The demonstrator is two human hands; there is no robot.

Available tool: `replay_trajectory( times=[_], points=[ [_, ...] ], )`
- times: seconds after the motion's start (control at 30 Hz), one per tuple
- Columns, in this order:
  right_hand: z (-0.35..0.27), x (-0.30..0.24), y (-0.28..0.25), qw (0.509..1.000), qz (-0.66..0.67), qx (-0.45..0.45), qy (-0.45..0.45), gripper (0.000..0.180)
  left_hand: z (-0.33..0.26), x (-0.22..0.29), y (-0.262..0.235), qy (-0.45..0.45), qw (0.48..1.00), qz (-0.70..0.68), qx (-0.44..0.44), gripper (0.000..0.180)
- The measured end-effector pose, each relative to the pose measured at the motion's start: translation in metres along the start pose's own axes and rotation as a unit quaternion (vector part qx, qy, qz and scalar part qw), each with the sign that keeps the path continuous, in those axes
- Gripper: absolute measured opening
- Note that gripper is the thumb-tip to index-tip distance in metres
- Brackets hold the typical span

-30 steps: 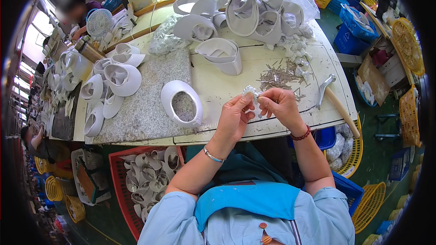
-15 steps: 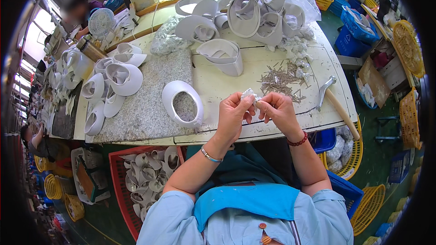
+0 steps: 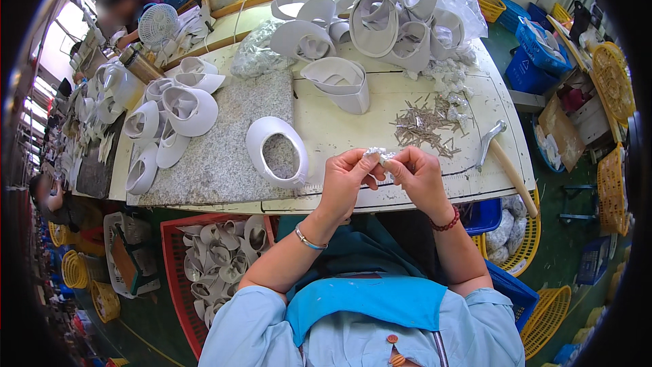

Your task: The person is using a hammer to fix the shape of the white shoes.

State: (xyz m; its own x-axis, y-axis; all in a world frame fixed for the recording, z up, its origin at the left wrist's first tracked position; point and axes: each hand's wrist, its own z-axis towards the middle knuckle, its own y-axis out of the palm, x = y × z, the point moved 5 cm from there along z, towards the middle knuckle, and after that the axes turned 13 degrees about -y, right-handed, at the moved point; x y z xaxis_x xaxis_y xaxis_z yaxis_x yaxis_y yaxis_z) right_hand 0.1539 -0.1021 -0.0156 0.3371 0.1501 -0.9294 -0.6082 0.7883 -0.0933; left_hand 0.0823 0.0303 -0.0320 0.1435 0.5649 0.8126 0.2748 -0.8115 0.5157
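Note:
My left hand (image 3: 345,180) and my right hand (image 3: 421,178) meet just over the table's near edge, fingertips pinched together. Between them is a small white crinkled piece (image 3: 377,153), whose kind I cannot make out; the fingers partly cover it. To the left of my hands a white sun visor (image 3: 255,149) lies on a speckled grey slab (image 3: 217,180). Beyond my right hand is a loose pile of thin brownish strips (image 3: 422,126), with white crinkled scraps (image 3: 448,81) behind it. A hammer (image 3: 508,165) with a wooden handle rests at the right, its handle overhanging the edge.
Several white visors (image 3: 191,112) stand at the slab's left, another (image 3: 353,98) beyond it, and a heap (image 3: 373,24) at the back. A red crate (image 3: 178,265) of white pieces is below left. Yellow (image 3: 533,238) and blue baskets stand right. Another person (image 3: 122,10) is far left.
The whole view has shifted slightly. My hands stay together on the small white piece, with the fingers a little repositioned and more of the piece showing.

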Motion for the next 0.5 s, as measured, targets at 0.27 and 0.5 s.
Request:
replay_trajectory(
  times=[0.27, 0.5],
  points=[
    [-0.007, 0.007, 0.005, 0.977, 0.199, 0.003, 0.073, 0.021, -0.010, 0.002, 0.004, -0.063, 0.992, -0.085, -0.063, 0.018],
    [-0.008, 0.005, 0.007, 0.985, 0.157, -0.003, 0.070, 0.020, -0.017, 0.000, -0.002, -0.064, 0.995, -0.045, -0.055, 0.020]
  ],
)
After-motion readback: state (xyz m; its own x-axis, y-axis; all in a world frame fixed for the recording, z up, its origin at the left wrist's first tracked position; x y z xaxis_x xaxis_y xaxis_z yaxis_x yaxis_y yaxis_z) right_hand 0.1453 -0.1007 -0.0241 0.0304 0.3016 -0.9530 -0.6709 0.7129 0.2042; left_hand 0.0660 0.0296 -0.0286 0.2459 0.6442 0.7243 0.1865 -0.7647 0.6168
